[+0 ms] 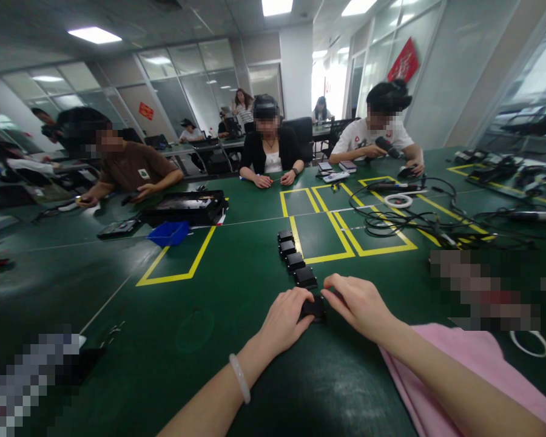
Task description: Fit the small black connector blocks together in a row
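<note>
My left hand (pixel 286 318) is closed round the left side of a small black block (pixel 317 308) lying on the green table (pixel 236 376). A pale bracelet (pixel 240 377) circles the left wrist. At the block's upper right corner, my right hand (pixel 357 303) has its fingers pinched together; whatever may be between them is too small to make out. Beyond both hands, several similar black blocks (pixel 305 277) stretch away in a slightly slanted row. Small pale spots show at their corners. The fingers hide part of the nearest block.
A pink cloth (pixel 455 370) lies under my right forearm. Farther off are a blue bin (pixel 168 232), a black case (pixel 186 206), yellow tape outlines (pixel 330 260) and tangled black cables (pixel 382 226) with a white ring (pixel 398 201). Co-workers sit along the far side.
</note>
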